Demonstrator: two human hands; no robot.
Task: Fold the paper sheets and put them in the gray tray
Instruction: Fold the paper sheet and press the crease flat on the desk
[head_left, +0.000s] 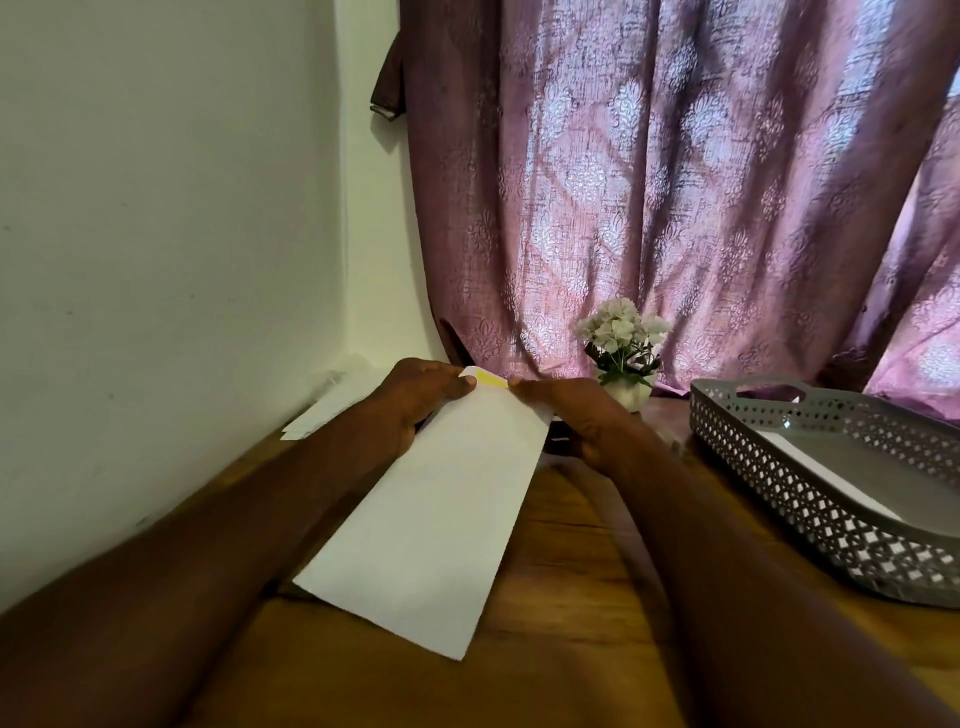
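Hands at the far edge now: left hand (415, 397) and right hand (576, 415) both pinch the folded paper sheet (441, 514) on the worktop (571, 597), gray tray (810, 483) just right.

We saw bare wooden table (566, 587) between the folded sheet (436, 525) and gray tray (810, 499): a free lane. The flower pot (626, 387) blocked the far edge, wall (156, 260) hemmed the left, loose papers (332, 402) filled that corner.
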